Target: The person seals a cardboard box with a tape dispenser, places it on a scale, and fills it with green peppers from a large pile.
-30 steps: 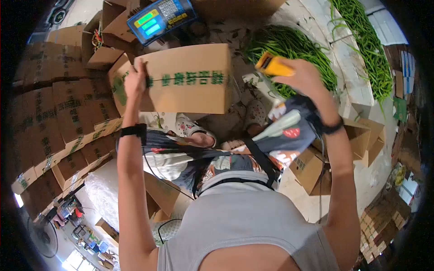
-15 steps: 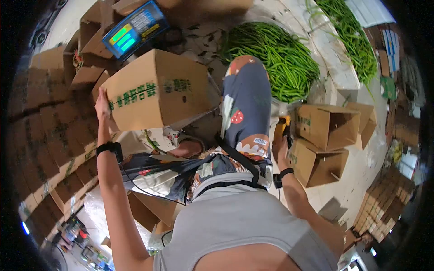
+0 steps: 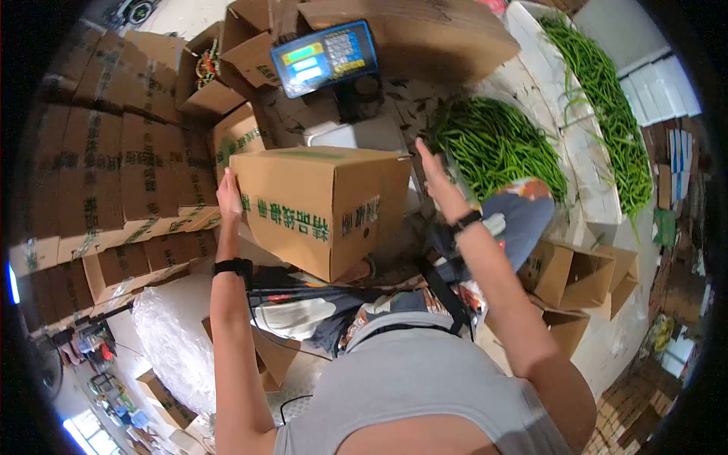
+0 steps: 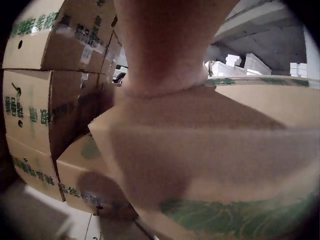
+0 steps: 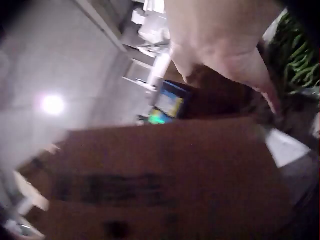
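Brown rectangular cardboard box, green-printed (image 3: 288, 208): left hand (image 3: 229, 199) pressing left end, fingers straight; right hand (image 3: 438, 179) outstretched, apart at right. Best steadied from both ends.

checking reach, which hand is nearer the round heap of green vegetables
Right. In the head view, the right hand is just left of the green heap; the left hand is farther, at the left edge of the box.

Stacked brown cardboard cartons (image 3: 95, 163) stand left, crumpled translucent plastic sheeting (image 3: 173, 345) near left, a white rectangular container (image 3: 663, 92) far right.
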A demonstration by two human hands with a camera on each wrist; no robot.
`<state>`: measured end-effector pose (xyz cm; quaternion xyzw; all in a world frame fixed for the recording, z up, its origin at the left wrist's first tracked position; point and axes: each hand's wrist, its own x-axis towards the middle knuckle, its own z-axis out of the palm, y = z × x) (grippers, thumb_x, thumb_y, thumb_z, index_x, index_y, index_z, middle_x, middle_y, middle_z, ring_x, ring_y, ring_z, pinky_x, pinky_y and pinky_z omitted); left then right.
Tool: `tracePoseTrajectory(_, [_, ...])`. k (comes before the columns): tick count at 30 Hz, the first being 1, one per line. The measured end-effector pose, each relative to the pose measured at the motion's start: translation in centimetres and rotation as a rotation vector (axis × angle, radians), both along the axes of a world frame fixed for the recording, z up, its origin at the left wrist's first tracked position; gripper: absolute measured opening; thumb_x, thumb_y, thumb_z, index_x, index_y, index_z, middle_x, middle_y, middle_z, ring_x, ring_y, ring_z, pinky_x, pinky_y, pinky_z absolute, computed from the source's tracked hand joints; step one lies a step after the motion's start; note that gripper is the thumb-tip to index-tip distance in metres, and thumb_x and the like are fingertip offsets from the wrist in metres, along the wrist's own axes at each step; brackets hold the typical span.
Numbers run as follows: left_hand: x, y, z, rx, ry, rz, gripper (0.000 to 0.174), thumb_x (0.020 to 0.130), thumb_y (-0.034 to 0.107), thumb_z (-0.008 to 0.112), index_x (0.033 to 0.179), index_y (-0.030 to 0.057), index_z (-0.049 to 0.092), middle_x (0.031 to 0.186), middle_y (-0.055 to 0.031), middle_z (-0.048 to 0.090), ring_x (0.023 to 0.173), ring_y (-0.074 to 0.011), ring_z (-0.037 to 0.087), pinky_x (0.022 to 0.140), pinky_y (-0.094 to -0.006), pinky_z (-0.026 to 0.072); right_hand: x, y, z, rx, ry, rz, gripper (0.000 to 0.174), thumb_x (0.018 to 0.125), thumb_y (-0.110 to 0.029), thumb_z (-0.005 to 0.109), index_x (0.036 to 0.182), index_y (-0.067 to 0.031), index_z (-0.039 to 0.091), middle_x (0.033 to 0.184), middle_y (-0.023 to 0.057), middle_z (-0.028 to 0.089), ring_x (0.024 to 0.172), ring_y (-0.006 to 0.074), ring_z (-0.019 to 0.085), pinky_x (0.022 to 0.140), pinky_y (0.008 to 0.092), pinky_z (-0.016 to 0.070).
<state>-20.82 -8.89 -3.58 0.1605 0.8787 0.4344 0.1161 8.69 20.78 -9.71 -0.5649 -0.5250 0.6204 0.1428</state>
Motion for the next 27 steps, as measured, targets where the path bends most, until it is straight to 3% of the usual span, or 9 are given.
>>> tracePoseTrajectory(5, [1.3, -3.9, -0.2, 0.293, -0.025, 0.056, 0.064, 0.088, 0.054, 0.026, 0.1, -0.0019, 0.055, 0.093, -0.0102, 0.059, 0.086, -0.0183, 0.053, 0.079, -0.0318, 0.0384, -3.5, 2.5, -7.2, -0.243, 0.6, -0.27, 0.046, 0.076, -0.053, 0.051, 0.088, -0.0085, 0.057, 0.084, 0.0059, 0.059, 0.08, 0.0197, 0.054, 0.073, 0.0336, 0.0437])
tracePoseTrajectory(9, [2.2, -3.9, 4.8, 0.678, -0.727, -0.435, 0.082, 0.078, 0.07, 0.016, 0.112, 0.0031, 0.049, 0.1, -0.0088, 0.058, 0.094, -0.0154, 0.052, 0.081, -0.0308, 0.0391, -0.2, 5.0, 5.8, -0.404, 1.093, -0.002, 0.041, 0.081, -0.045, 0.047, 0.082, -0.0049, 0.054, 0.072, 0.0054, 0.057, 0.082, 0.0198, 0.053, 0.074, 0.031, 0.0433])
tracePoseTrajectory(11, [3.7, -1.8, 6.6, 0.506, -0.901, -0.387, 0.08, 0.081, 0.067, 0.019, 0.12, 0.0016, 0.043, 0.101, -0.0099, 0.058, 0.097, -0.0181, 0.052, 0.084, -0.0306, 0.039, -0.8, 3.1, 8.4, -0.061, 0.981, -0.066, 0.036, 0.08, -0.038, 0.054, 0.078, -0.0014, 0.056, 0.095, 0.0134, 0.056, 0.112, 0.0243, 0.039, 0.091, 0.0362, 0.0325])
tracePoseTrajectory(13, [4.6, 0.2, 5.0, 0.061, -0.688, -0.171, 0.066, 0.085, 0.054, 0.035, 0.126, 0.0014, 0.036, 0.101, -0.0103, 0.058, 0.093, -0.0188, 0.054, 0.084, -0.0301, 0.0392, -0.4, 1.0, 8.1, 0.573, 0.323, 0.45, 0.037, 0.079, -0.031, 0.06, 0.099, -0.001, 0.054, 0.121, 0.0168, 0.042, 0.121, 0.0257, 0.03, 0.097, 0.039, 0.0274])
tracePoseTrajectory(14, [5.6, 1.3, 5.5, 0.0, -0.548, -0.233, 0.058, 0.084, 0.045, 0.043, 0.122, 0.0006, 0.04, 0.097, -0.0101, 0.058, 0.087, -0.0182, 0.054, 0.081, -0.0295, 0.0408, 0.2, -0.4, 7.1, 0.283, 0.26, 0.461, 0.049, 0.077, -0.024, 0.063, 0.118, -0.0038, 0.044, 0.136, 0.017, 0.021, 0.126, 0.0266, 0.022, 0.102, 0.0412, 0.0182])
tracePoseTrajectory(17, [2.3, 0.8, 1.0, -0.381, -0.364, -0.084, 0.041, 0.081, 0.027, 0.059, 0.109, -0.0011, 0.051, 0.087, -0.0084, 0.06, 0.078, -0.0154, 0.056, 0.075, -0.0275, 0.0442, 2.0, 1.2, 5.2, -0.081, 0.169, 0.429, 0.046, 0.081, -0.014, 0.055, 0.121, 0.0002, 0.039, 0.11, 0.024, 0.05, 0.101, 0.0271, 0.052, 0.075, 0.0376, 0.0492])
tracePoseTrajectory(21, [-1.6, -4.4, -1.4, 0.115, -0.608, -0.109, 0.036, 0.079, 0.03, 0.059, 0.094, -0.0025, 0.056, 0.073, -0.0088, 0.06, 0.063, -0.0163, 0.054, 0.06, -0.0317, 0.0444, 5.8, 1.9, -2.5, -0.171, 0.071, 0.41, 0.043, 0.085, -0.022, 0.047, 0.118, 0.0048, 0.04, 0.098, 0.018, 0.057, 0.087, 0.0215, 0.059, 0.065, 0.0313, 0.0515])
tracePoseTrajectory(24, [-0.3, -2.3, -3.4, -0.412, -0.208, -0.2, 0.043, 0.075, 0.036, 0.064, 0.084, -0.0049, 0.056, 0.065, -0.0108, 0.057, 0.057, -0.0171, 0.052, 0.057, -0.0321, 0.0435, 1.7, -0.5, 6.3, -0.07, 0.089, 0.407, 0.047, 0.084, -0.028, 0.05, 0.116, 0.004, 0.041, 0.097, 0.0171, 0.058, 0.091, 0.0217, 0.059, 0.072, 0.032, 0.0484])
tracePoseTrajectory(27, [2.6, 3.6, 0.3, -0.535, -0.194, -0.241, 0.047, 0.072, 0.039, 0.066, 0.075, -0.0061, 0.053, 0.055, -0.0093, 0.049, 0.054, -0.0162, 0.048, 0.055, -0.033, 0.0415, -2.0, 0.1, 8.4, 0.8, -0.264, 0.782, 0.043, 0.081, -0.034, 0.056, 0.108, -0.0011, 0.051, 0.091, 0.0157, 0.061, 0.08, 0.0351, 0.058, 0.068, 0.0363, 0.0459])
